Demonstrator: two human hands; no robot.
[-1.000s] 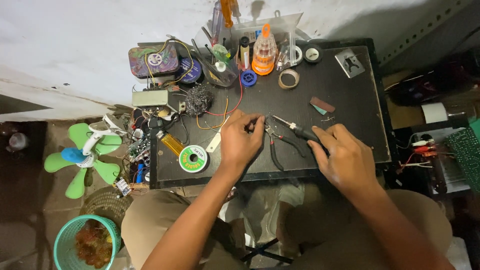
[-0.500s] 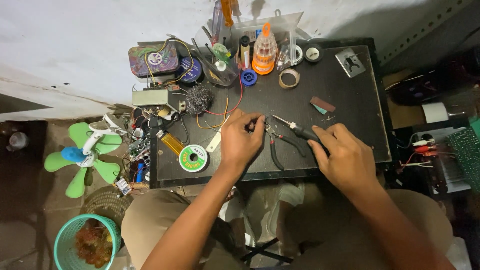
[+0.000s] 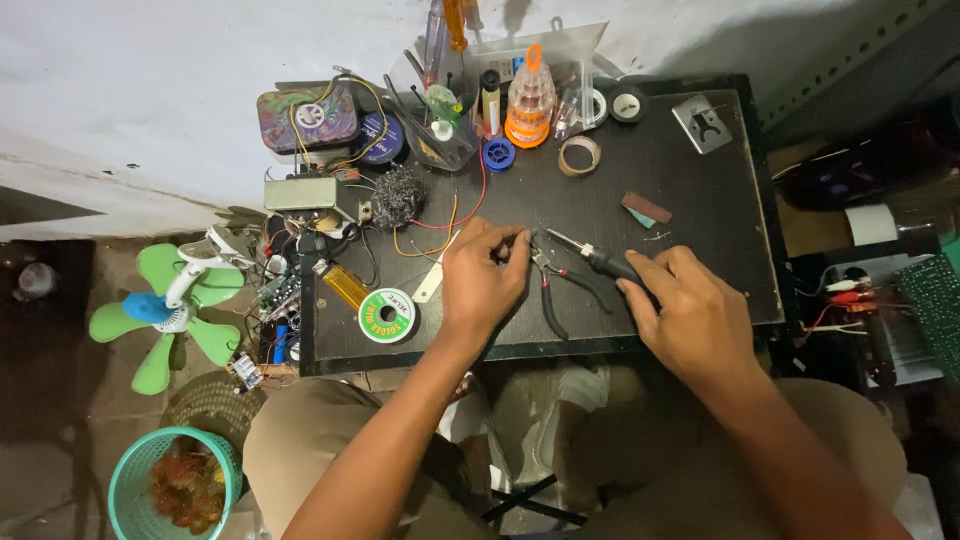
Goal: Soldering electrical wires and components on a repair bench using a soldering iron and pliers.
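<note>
Not much has changed from a second ago, honestly. My left hand (image 3: 480, 285) is still parked mid-desk with the fingertips pinched shut on something tiny at the end of the red and yellow wires (image 3: 455, 215); what exactly it is, I can't make out, it's too small. My right hand (image 3: 690, 315) is still wrapped closed around the black handle of the soldering iron (image 3: 600, 262), tip pointing left toward my left fingertips and sitting just beside them. If anything the tip has crept a hair closer than before, but it's a tiny shift.

The black-handled pliers (image 3: 560, 290) lie on the black desk (image 3: 700, 200) right between my two hands, same spot as earlier, jaws pointing up at the pinch point.

Rest of the mess hasn't budged: green solder spool (image 3: 387, 315) just left of my left wrist, a yellow lighter (image 3: 342, 285) beside it, steel wool ball (image 3: 398, 197) further back, roll of tape (image 3: 579, 155) and an orange bit holder (image 3: 530, 100) toward the wall. The green fan (image 3: 165, 315) is on the floor off to the left, with a teal basket (image 3: 175, 485) near my knee.
</note>
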